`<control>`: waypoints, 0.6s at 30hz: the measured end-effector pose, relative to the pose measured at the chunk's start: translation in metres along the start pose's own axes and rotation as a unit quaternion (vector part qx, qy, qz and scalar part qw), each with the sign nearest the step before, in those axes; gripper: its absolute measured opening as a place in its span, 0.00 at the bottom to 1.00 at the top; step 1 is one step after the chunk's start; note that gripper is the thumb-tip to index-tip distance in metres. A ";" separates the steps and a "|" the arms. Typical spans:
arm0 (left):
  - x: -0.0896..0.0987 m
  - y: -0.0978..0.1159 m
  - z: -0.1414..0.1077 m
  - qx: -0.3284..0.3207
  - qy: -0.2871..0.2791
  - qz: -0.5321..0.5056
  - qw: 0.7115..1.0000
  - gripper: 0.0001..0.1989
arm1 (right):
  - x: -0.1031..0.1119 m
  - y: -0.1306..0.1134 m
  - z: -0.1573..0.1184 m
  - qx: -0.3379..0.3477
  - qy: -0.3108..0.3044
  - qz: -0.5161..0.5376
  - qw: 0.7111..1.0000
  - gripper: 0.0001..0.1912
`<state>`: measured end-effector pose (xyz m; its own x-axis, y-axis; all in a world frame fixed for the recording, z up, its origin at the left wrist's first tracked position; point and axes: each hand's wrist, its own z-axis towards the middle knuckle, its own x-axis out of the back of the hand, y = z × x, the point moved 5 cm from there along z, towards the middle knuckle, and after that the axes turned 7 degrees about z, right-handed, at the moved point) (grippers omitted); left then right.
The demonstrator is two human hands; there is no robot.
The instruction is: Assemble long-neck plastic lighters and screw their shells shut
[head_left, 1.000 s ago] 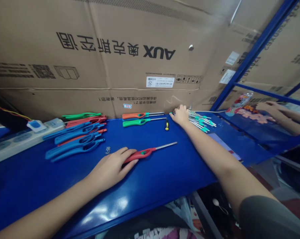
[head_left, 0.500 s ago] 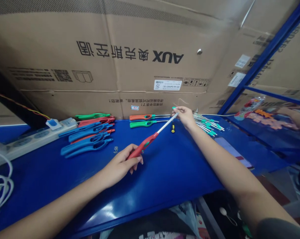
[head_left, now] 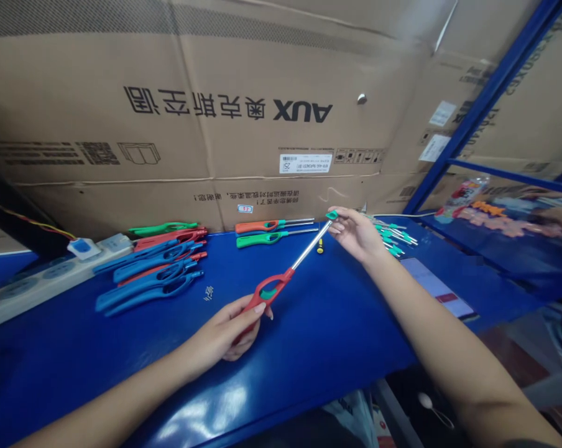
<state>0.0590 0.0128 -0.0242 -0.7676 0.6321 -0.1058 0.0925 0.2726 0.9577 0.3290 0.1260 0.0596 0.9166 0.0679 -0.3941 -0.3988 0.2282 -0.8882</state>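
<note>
Near the centre of the frame, a red lighter (head_left: 265,295) is gripped by the closed fingers of the left hand (head_left: 241,330) and held above the blue counter (head_left: 309,354). Right of centre, a green piece (head_left: 331,214) is pinched at the lighter's metal tip by the right hand (head_left: 359,236). Farther back, blue handles (head_left: 145,292) are laid at left, before upright cardboard (head_left: 244,50).

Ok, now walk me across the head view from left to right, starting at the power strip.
Power strip, blue handles, small metal bits, left hand, red lighter, right hand, rods with green pieces, phone.
</note>
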 end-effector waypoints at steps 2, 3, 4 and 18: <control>0.001 -0.001 0.000 -0.001 -0.002 -0.006 1.000 0.23 | -0.002 -0.002 -0.002 0.011 -0.001 0.003 1.000 0.07; 0.002 -0.001 0.001 -0.001 -0.002 -0.009 1.000 0.23 | -0.004 -0.003 -0.004 0.015 -0.002 0.002 1.000 0.07; 0.002 -0.001 0.001 0.001 -0.002 -0.013 1.000 0.23 | -0.006 -0.003 -0.005 0.018 -0.004 0.001 1.000 0.08; 0.003 0.000 0.002 0.019 0.004 -0.051 0.998 0.22 | -0.018 0.005 -0.018 0.101 -0.055 -0.126 0.985 0.11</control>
<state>0.0576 0.0159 -0.0254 -0.7795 0.5934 -0.2004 0.0376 0.3637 0.9308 0.3099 0.1081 0.0576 0.9878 0.0872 -0.1289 -0.1542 0.4394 -0.8850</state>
